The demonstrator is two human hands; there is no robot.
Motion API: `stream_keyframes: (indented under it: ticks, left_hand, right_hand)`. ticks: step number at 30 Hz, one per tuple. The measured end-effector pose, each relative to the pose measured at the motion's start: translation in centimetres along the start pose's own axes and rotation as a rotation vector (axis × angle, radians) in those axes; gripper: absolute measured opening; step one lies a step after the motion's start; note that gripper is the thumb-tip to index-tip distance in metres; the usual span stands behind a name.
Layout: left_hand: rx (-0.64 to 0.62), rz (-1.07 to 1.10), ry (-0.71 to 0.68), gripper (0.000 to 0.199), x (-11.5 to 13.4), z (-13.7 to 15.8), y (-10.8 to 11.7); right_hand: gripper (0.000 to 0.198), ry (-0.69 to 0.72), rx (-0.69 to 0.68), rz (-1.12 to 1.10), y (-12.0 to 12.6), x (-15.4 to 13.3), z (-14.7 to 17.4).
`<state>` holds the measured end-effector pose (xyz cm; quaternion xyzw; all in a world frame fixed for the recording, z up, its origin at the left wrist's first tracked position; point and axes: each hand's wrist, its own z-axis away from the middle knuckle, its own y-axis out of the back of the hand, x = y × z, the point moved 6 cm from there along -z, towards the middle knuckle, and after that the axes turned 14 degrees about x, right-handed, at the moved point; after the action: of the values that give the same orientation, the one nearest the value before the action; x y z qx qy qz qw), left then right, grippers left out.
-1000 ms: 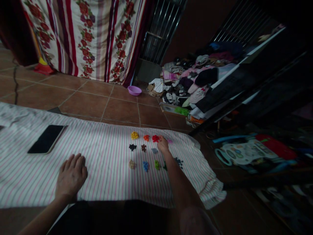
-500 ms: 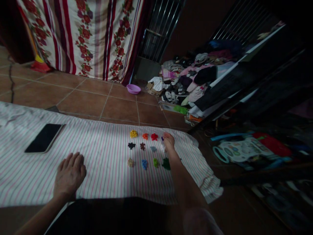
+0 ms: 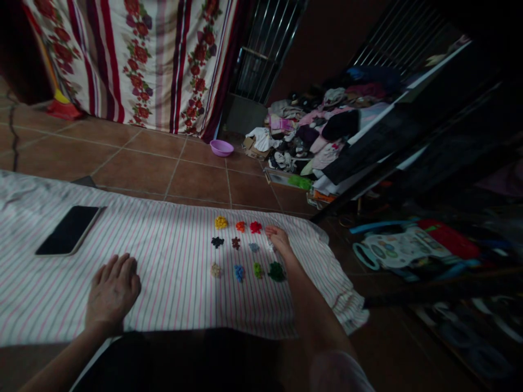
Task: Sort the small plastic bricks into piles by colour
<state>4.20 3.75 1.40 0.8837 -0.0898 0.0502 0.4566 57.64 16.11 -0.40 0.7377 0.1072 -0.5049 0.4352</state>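
My left hand (image 3: pixel 112 288) lies palm down on the striped cloth (image 3: pixel 171 294), fingers stretched out, holding nothing. At the right end of the back row, my right hand (image 3: pixel 278 239) reaches down with its fingers together; what is under the fingertips is hidden. Close by are a white pile (image 3: pixel 270 246), partly covered, and a red pile (image 3: pixel 255 227) of small pieces. Orange (image 3: pixel 240 226) and yellow (image 3: pixel 221 222) piles continue that row. Black (image 3: pixel 217 242), brown (image 3: pixel 236 243) and grey (image 3: pixel 254 247) piles form the middle row. In front sit beige (image 3: pixel 216 270), blue (image 3: pixel 238 273), light green (image 3: pixel 257 270) and dark green (image 3: pixel 277 271) piles.
A dark-screened phone (image 3: pixel 68 231) lies on the cloth at left. Beyond it are a tiled floor (image 3: pixel 143 169), a purple basin (image 3: pixel 221 148), a floral curtain (image 3: pixel 163 65) and a clothes heap (image 3: pixel 314 125). A black frame and a colourful plastic toy (image 3: pixel 392 247) stand at right.
My right hand has shifted slightly, and its fingers now cover the dark purple bit that showed at the fingertips. My left hand stays flat on the cloth. The view has shifted a little.
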Motion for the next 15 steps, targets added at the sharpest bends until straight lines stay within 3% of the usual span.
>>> stream_keyframes:
  ticks: [4,9,12,15]
  left_hand:
    - [-0.010,-0.019,-0.002,0.047,0.0,0.0,0.0]
    - [-0.018,-0.031,0.001,0.047,0.0,0.0,0.0]
    - [-0.006,-0.027,0.006,0.046,-0.1,0.0,-0.1]
    - [0.003,-0.015,0.006,0.046,-0.2,0.0,-0.2]
  right_hand:
    - [0.038,0.003,0.037,-0.042,0.2,0.1,-0.6]
    - [0.033,-0.110,0.248,-0.252,4.1,1.8,-2.1]
    - [0.031,-0.134,0.241,-0.256,5.4,2.6,-2.2]
    - [0.030,-0.143,0.206,-0.251,5.1,2.8,-1.6]
